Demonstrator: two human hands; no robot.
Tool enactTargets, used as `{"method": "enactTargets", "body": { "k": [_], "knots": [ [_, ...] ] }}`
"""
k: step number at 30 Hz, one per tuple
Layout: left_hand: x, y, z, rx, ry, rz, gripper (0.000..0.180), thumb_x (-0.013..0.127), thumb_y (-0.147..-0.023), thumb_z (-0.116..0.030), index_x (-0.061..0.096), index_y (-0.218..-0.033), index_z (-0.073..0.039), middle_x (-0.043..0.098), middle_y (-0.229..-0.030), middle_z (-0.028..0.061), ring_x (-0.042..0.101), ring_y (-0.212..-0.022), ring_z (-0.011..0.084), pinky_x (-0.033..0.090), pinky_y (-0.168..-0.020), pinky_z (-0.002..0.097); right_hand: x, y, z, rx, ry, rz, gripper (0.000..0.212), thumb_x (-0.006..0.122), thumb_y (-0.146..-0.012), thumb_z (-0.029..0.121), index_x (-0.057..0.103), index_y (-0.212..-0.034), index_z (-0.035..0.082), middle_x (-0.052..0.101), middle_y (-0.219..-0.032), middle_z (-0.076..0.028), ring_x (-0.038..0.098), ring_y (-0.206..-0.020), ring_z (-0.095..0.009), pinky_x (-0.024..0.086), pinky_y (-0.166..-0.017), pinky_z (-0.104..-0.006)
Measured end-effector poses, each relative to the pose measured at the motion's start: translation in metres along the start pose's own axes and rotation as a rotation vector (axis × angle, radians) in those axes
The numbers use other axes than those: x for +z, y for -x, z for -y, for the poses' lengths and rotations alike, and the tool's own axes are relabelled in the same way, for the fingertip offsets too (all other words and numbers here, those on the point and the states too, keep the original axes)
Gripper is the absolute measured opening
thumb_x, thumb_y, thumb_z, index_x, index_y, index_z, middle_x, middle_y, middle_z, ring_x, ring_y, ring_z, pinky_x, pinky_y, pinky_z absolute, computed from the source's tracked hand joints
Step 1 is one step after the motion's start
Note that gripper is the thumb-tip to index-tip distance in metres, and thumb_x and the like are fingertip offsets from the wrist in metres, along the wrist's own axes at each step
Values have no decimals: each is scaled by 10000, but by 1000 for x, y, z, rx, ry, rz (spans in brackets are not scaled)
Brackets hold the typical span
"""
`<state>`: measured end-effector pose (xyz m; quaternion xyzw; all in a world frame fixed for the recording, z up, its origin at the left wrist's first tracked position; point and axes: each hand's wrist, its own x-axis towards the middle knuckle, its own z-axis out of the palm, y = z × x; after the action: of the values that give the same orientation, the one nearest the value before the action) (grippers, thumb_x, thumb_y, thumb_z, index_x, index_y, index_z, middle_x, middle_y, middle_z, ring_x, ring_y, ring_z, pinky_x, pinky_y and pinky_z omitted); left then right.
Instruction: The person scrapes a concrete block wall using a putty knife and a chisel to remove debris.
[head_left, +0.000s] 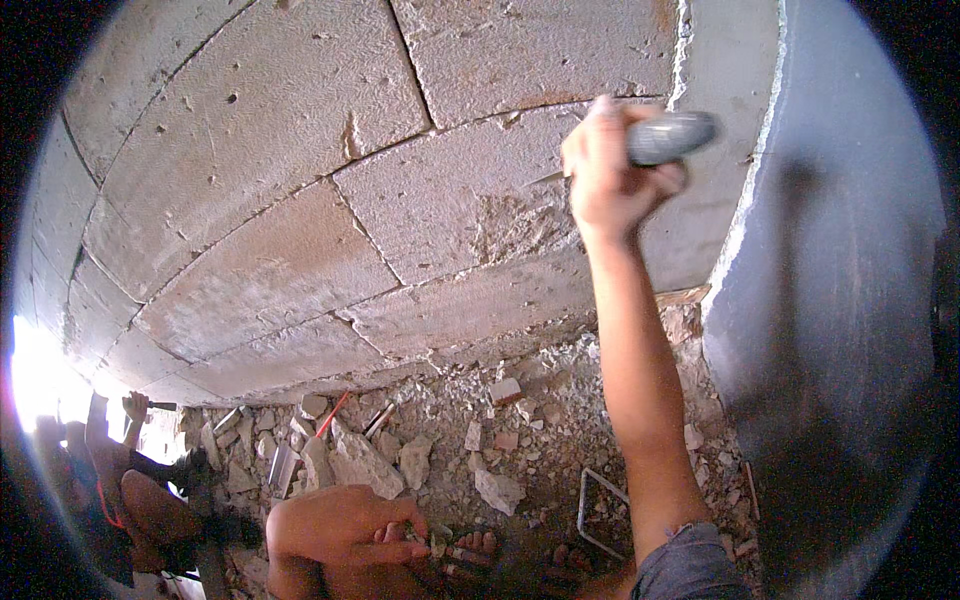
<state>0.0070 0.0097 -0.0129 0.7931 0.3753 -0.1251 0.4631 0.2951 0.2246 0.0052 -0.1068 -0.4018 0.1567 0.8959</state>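
Clamps right grip around a gray-handled tool between one and two o'clock, apparently scraping the block wall, likely needing steady aim next at the rough patch; cannot tell hold of left grip near seven.

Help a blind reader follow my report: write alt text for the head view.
A right hand holds a grey-handled tool up by a block wall. The left hand is low, its grip unclear. Rubble lies below the wall; another person is at far left.
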Motion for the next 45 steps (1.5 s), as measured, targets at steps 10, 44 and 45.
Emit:
{"method": "enactTargets", "body": {
  "k": [10, 44, 45],
  "knots": [
    [1, 1, -7, 17, -58, -41, 318, 541, -930, -414, 554, -1040, -116, 645, -734, 108, 648, -679, 331, 495, -584, 419, -12, 1, -27, 3, 296, 47, 146, 628, -844, 31, 535, -733, 54, 530, -586, 2, 498, -439, -84, 401, -395, -245],
    [1, -2, 3, 82, -67, -23, 317, 544, -928, -425, 562, -1039, -128, 643, -716, 102, 653, -687, 323, 495, -592, 415, 36, 1, -14, -105, 218, 182, 326, 699, -846, 135, 527, -573, 81, 536, -511, -4, 492, -404, -87, 386, -387, -246],
    [1, -3, 2, 67, -92, -18, 314, 543, -928, -425, 564, -1030, -129, 641, -713, 103, 650, -680, 324, 492, -586, 415, 38, 2, -13, -107, 201, 181, 323, 703, -843, 143, 533, -576, 77, 537, -513, 1, 489, -407, -84, 386, -390, -245]
  ]
}}
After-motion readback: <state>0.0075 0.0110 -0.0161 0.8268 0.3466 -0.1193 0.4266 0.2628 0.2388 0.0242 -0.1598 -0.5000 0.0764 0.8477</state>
